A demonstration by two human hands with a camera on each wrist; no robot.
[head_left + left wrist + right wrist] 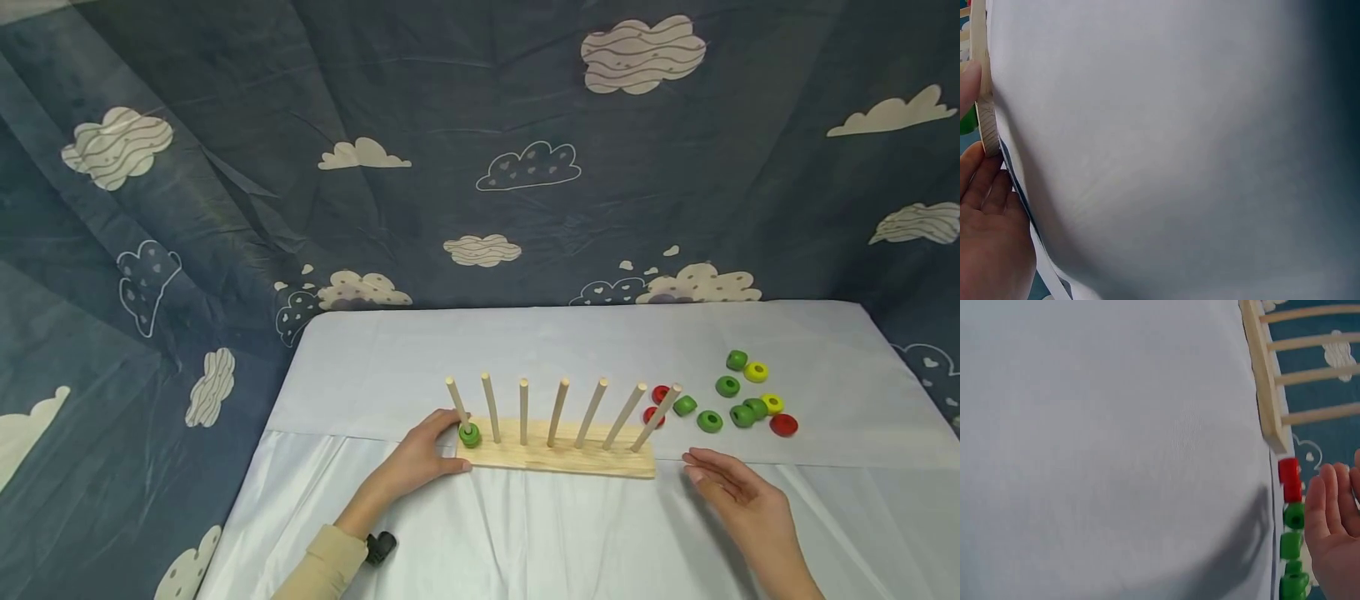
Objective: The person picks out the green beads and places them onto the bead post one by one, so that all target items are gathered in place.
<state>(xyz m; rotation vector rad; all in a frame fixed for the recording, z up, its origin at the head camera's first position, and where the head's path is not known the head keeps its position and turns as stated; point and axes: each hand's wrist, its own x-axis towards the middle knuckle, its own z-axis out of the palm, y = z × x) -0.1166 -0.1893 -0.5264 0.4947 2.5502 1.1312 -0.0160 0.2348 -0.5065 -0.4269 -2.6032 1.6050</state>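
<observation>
A pale wooden peg board [555, 458] lies on the white-covered table, with several thin dowels rising from it. Around its leftmost dowel sit green beads [470, 437], low on the board. My left hand [417, 460] holds the board's left end, thumb at the front edge and fingers behind; the left wrist view shows the board's end [989, 125] between thumb and fingertips. Right of the board, my right hand [750, 504] hovers over the cloth with fingers extended, holding nothing. In the right wrist view, that hand [1338, 531] appears beside the row of beads.
Loose beads lie at the back right: several green ones [709, 421], yellow beads [756, 372] and red beads [783, 425]. Two red beads stand partly behind the rightmost dowel. A small black object [381, 547] is by the left sleeve. Dark cloud-patterned fabric [450, 100] hangs behind the table.
</observation>
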